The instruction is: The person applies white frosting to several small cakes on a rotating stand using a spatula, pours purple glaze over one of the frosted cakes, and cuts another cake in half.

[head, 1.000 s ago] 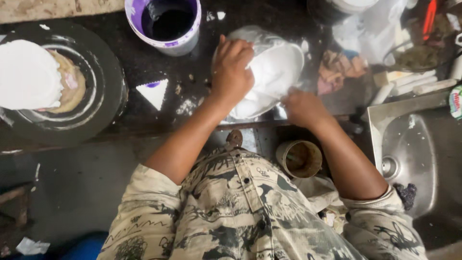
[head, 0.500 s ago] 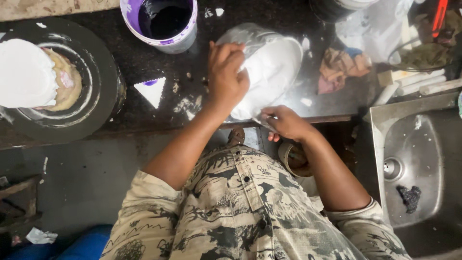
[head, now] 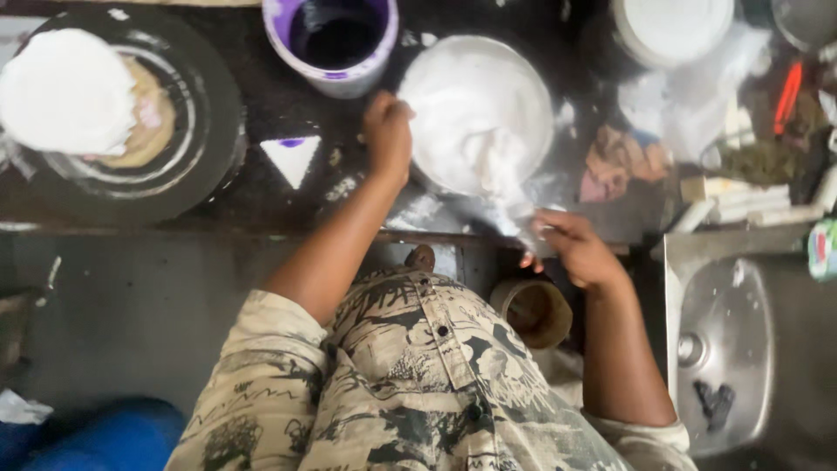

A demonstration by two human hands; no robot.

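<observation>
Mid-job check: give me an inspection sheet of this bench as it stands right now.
Surface: dark counter, smeared with white.
Job's things: white-filled bowl; blurred white strip at its near rim.
Clutter: purple-rimmed tub, white triangle, round turntable bearing a white mound, rags.
Hands: left hand on the bowl's left rim; right hand, fingers pinching the strip.
Cables: nothing seen.
Surroundings: steel sink on the right, brown cup below the counter edge.

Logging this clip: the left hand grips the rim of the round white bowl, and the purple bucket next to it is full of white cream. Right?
Not quite. In the head view the purple bucket holds something dark, not white cream. The left hand does grip the rim of the round white bowl.
</observation>
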